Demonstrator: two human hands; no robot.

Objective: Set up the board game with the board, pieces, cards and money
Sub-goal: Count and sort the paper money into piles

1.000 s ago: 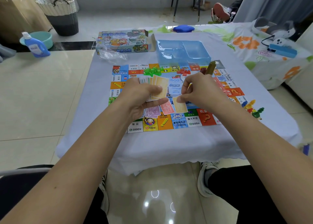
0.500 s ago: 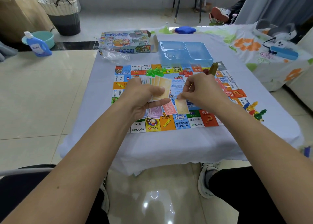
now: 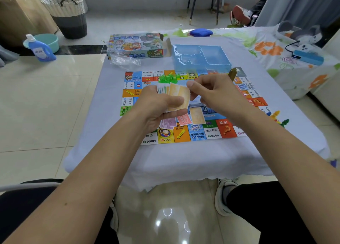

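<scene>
The colourful game board (image 3: 165,135) lies flat on the white-clothed table (image 3: 184,162). My left hand (image 3: 158,107) grips a fanned stack of paper money (image 3: 179,96), its front note orange. My right hand (image 3: 215,94) hovers just right of the fan with thumb and fingers curled, touching the front note's edge. On the board below my hands lie a purple note (image 3: 168,123), a red note (image 3: 184,119) and an orange note (image 3: 197,115). Green houses (image 3: 168,78) are heaped at the board's far side. Coloured pawns (image 3: 277,117) sit off the right edge.
The game box (image 3: 136,45), a clear plastic bag (image 3: 125,60) and a blue plastic insert tray (image 3: 200,57) sit behind the board. A brown block (image 3: 232,74) stands at the far right corner. A detergent bottle (image 3: 39,49), basin and basket are on the floor left.
My right hand has let an orange note lie on the board beside the red one and has risen back up to the fan in my left hand.
</scene>
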